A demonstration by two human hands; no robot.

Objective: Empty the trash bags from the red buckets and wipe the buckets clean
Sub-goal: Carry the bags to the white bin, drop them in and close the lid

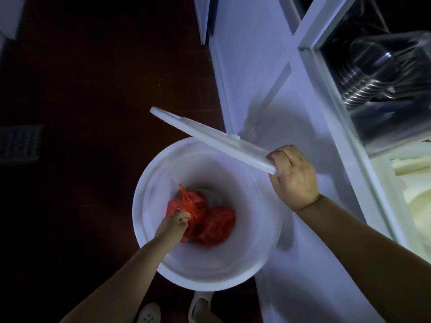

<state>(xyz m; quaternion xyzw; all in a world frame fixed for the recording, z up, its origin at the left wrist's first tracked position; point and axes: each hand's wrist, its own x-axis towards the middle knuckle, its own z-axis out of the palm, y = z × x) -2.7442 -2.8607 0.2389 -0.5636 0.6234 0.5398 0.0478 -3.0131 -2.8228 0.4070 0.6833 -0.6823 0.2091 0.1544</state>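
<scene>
Below me stands one white bucket (207, 264), round and deep, on the dark reddish floor (93, 78) right against a white cabinet (251, 66). Two red trash bags (210, 222) lie at its bottom, side by side and touching, both knotted shut. My left hand (173, 223) reaches down inside the bucket, and my fingers (184, 216) pinch the twisted handles of the nearer bag, which stand up from it. My right hand (293, 173) holds the white lid (210, 136) by its edge, fingers curled around the rim, so the lid hangs tilted above the far side of the bucket's mouth. The room is dim. To my right, behind a white frame, a clear plastic box (384, 73) holds a stack of shiny metal plates; I cannot count them. Below that box lie some pale cream things I cannot make out. A grey grid-like mat (19, 145) lies on the floor at far left. Two pale slippers (149, 313) show at the bottom edge, under the bucket's near rim.
</scene>
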